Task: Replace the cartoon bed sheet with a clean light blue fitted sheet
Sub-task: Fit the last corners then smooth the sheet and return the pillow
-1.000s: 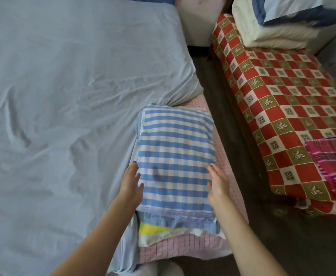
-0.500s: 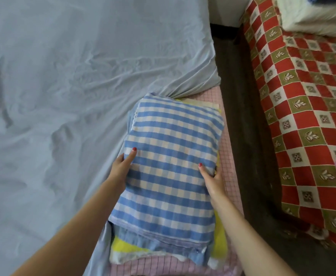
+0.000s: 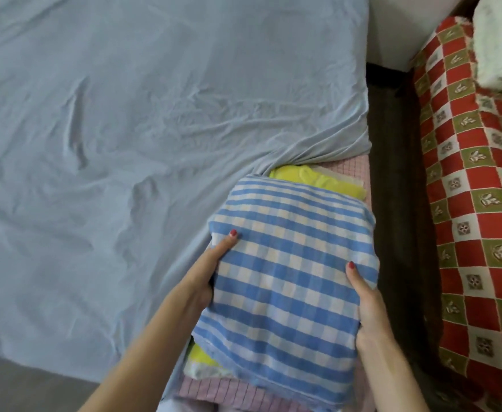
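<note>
Both hands, left hand (image 3: pixel 205 278) & right hand (image 3: pixel 365 301), fingers clamped on sides of folded blue checked bundle (image 3: pixel 285 281); soft, floppy, light; support underneath.

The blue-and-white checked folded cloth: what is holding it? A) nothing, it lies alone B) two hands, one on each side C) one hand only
B: the left hand and the right hand grip opposite sides of the blue-and-white checked folded cloth, thumbs on top.
</note>
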